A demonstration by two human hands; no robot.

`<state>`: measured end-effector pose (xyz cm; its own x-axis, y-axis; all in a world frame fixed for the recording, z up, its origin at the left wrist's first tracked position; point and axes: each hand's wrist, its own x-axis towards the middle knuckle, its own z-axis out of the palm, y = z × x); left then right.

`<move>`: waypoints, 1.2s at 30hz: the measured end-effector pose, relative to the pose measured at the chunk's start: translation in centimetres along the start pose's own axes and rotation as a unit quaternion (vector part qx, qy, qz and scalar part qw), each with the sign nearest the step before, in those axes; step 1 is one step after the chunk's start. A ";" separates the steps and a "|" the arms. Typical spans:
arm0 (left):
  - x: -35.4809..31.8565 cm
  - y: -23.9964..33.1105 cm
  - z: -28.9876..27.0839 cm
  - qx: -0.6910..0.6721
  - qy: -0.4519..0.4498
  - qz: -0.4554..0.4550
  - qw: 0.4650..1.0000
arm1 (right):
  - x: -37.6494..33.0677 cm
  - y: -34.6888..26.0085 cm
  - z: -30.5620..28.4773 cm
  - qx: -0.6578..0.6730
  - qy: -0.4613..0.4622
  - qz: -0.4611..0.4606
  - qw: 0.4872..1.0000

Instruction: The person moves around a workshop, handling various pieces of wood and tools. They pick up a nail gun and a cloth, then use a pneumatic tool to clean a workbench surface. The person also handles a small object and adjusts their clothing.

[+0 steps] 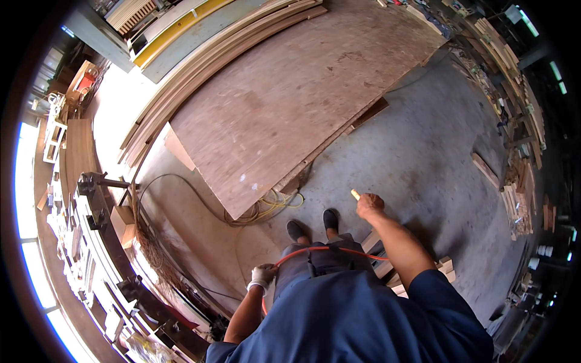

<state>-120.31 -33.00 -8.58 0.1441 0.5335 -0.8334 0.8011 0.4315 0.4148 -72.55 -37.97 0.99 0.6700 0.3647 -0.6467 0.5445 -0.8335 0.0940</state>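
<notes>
My left hand (261,276), in a pale work glove, is closed around a thin red hose (321,248) beside my left thigh. The hose crosses in front of my legs toward the right, and another bit of it shows below the glove. Out to the right, my bare right hand (370,206) is raised over the concrete floor, its fingers wrapped round a short pale-yellow stick-like piece (355,194). Only one end of that piece sticks out; the fist hides the rest, so its kind is unclear.
A large worn plywood sheet (290,103) lies ahead, with long wooden boards (212,66) along its far left edge. Coiled yellow cable (272,206) lies by my feet. A metal-framed bench (109,242) stands left; stacked timber (517,199) lines the right. Wood pieces (446,269) lie near my right side.
</notes>
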 end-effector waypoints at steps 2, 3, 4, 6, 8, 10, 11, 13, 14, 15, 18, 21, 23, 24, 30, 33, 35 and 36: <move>-1.6 2.4 -0.6 -0.002 -0.002 -0.015 1.000 | 0.6 1.4 -0.9 0.007 0.007 0.018 1.000; -2.0 3.7 -0.7 -0.002 -0.004 -0.021 1.000 | 0.8 2.1 -1.2 0.007 0.011 0.022 1.000; -1.6 2.8 -0.6 -0.014 -0.004 -0.007 1.000 | 0.8 2.7 -1.5 0.005 0.015 0.024 1.000; -1.2 2.2 -0.4 -0.015 -0.004 0.004 1.000 | 0.9 4.6 -0.9 0.028 0.036 0.032 0.998; -1.4 3.2 -0.7 -0.029 -0.016 -0.002 0.999 | 0.2 6.1 -0.3 0.045 0.036 0.043 0.997; -0.3 1.7 -0.3 -0.033 -0.025 -0.007 0.999 | -1.2 7.7 0.3 0.054 0.017 0.060 0.997; 0.8 0.6 0.0 -0.036 -0.030 -0.005 0.999 | -1.6 8.6 1.2 0.051 0.015 0.068 0.996; 2.8 -0.2 0.8 -0.036 -0.042 0.010 0.998 | -2.0 11.1 3.5 0.047 0.013 0.090 0.995; 2.9 -0.1 0.8 -0.032 -0.044 0.009 0.998 | -2.4 12.1 4.2 0.048 -0.003 0.099 0.994; 3.1 0.1 0.9 -0.028 -0.047 0.007 0.998 | -2.8 13.0 4.7 0.050 -0.018 0.107 0.993; 1.0 5.0 0.3 0.037 -0.046 0.042 0.997 | -3.2 15.4 5.0 0.062 -0.023 0.156 0.985; 0.5 7.1 1.0 0.069 -0.034 0.063 0.995 | -2.9 18.1 3.4 0.090 -0.017 0.181 0.979; 1.0 8.6 1.5 0.071 -0.038 0.064 0.995 | -1.5 20.7 2.3 0.115 -0.005 0.193 0.974; 1.4 8.9 1.9 0.067 -0.045 0.056 0.995 | -0.6 22.1 1.9 0.126 0.005 0.199 0.972; -0.7 17.8 6.1 0.116 -0.014 0.062 0.991 | 6.4 31.1 -2.2 0.199 0.069 0.233 0.949; -0.2 19.9 8.3 0.142 0.013 0.079 0.987 | 8.5 34.4 -6.5 0.249 0.081 0.245 0.934; -0.1 21.7 10.2 0.130 0.032 0.109 0.985 | 9.6 36.9 -8.1 0.271 0.100 0.254 0.923; 0.6 22.3 11.0 0.110 0.041 0.120 0.986 | 10.2 38.0 -8.7 0.279 0.116 0.257 0.918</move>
<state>-96.03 -31.06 -3.82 0.3045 0.6626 -0.6843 0.8578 0.1214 0.4994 -40.68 -62.33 4.55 0.8911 -0.1107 -0.4400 -0.1724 -0.9797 -0.1026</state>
